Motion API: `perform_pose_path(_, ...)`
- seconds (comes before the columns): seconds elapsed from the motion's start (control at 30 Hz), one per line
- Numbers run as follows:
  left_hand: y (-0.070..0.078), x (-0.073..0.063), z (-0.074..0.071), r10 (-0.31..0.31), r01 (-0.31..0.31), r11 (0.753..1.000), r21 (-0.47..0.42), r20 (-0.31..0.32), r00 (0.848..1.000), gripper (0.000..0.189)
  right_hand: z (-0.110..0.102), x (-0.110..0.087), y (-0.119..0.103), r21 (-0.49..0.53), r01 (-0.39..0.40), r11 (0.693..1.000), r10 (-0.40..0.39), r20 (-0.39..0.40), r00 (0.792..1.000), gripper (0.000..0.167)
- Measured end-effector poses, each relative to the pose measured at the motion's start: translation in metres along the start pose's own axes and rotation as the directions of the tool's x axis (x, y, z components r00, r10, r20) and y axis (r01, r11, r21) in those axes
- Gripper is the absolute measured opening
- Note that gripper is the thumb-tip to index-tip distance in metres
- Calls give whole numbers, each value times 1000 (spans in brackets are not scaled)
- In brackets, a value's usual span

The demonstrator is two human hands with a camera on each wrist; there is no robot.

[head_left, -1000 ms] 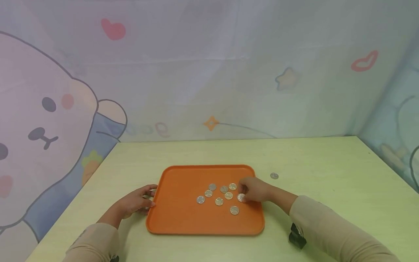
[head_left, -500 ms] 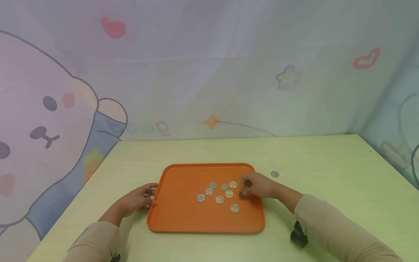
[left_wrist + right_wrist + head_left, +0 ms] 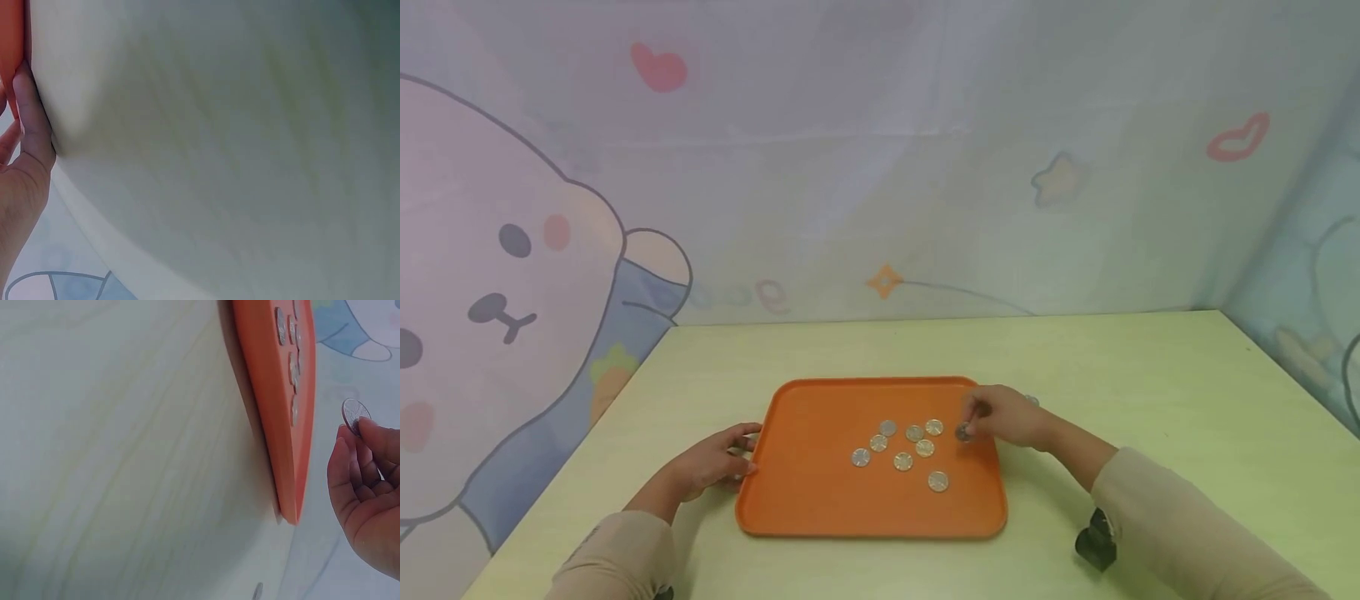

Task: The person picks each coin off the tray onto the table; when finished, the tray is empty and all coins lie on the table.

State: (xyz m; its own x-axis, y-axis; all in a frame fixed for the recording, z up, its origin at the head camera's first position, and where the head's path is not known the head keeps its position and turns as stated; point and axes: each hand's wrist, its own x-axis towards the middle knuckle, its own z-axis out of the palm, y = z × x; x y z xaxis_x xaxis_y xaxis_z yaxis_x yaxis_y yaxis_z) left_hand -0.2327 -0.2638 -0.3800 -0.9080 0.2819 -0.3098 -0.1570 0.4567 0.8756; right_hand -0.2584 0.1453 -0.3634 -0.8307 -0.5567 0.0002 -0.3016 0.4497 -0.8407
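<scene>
My right hand (image 3: 1009,415) pinches a silver coin (image 3: 962,432) between thumb and fingertips above the right side of an orange tray (image 3: 805,500). The right wrist view shows this coin (image 3: 355,415) held clear of the tray, tilted on its edge. Several more coins lie flat and spread out in the tray's middle and right, such as one coin (image 3: 937,482) near the front. At the tray's left rim rests my left hand (image 3: 707,463), its relaxed fingers and thumb touching the edge. In the left wrist view, the thumb (image 3: 34,112) lies along the tray's side.
A loose coin (image 3: 258,591) lies on the table beyond the tray's right side, partly hidden by my right hand in the head view. The pale yellow-green table (image 3: 1165,417) extends around the tray. A printed cloth backdrop (image 3: 850,167) stands behind it.
My right hand has picked the coin up from the tray's right side and moved back and right with it. My left hand stays at the left rim.
</scene>
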Motion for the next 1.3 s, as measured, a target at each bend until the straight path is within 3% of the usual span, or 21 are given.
perform_pose_path(0.67, 2, -4, 0, -25, 24, 1000, -15, -27, 999, 61, -39, -23, 12, 73, -25, 997, 33, -102, 994, 12)
perform_pose_path(1.3, -2, 0, -1, 29, -28, 999, -31, 20, 999, 63, -73, -40, 33, 34, -84, 996, 89, -173, 981, 13)
